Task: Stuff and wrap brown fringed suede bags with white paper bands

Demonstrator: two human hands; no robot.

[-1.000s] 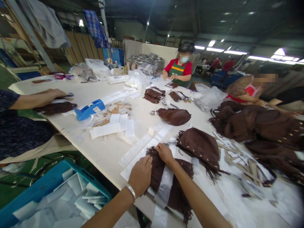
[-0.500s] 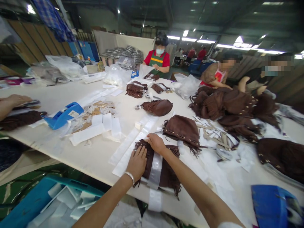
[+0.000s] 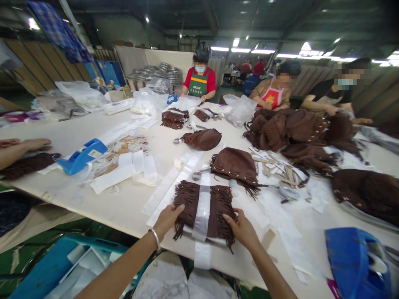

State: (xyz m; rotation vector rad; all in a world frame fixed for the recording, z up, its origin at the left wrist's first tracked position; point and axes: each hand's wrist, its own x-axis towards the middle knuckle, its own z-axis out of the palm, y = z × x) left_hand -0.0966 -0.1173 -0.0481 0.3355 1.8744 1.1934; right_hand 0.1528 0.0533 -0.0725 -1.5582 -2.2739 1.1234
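A dark brown fringed bag (image 3: 187,207) lies folded flat in front of me, its tassels hanging at both sides. A pale, shiny strip (image 3: 203,207) runs across its middle, and a white strip (image 3: 203,254) extends below it over the table edge. At the bag's left side, my left hand (image 3: 168,220) grips the fringe with the thumb on top. On the opposite side my right hand (image 3: 242,228) pinches the fringe between thumb and fingers. Just beyond sits another brown bag (image 3: 235,166) with metal eyelets along its edge.
Blue tape dispensers stand at left (image 3: 82,157) and lower right (image 3: 355,257). White paper pieces (image 3: 118,176) lie left of the bag. A brown bag pile (image 3: 289,128) is at right, near co-workers. A teal crate (image 3: 40,265) holds white sheets below the table.
Both hands have drawn back from the bag's far edge to its left and right sides. The strip across its middle is now fully visible. The view has shifted slightly.
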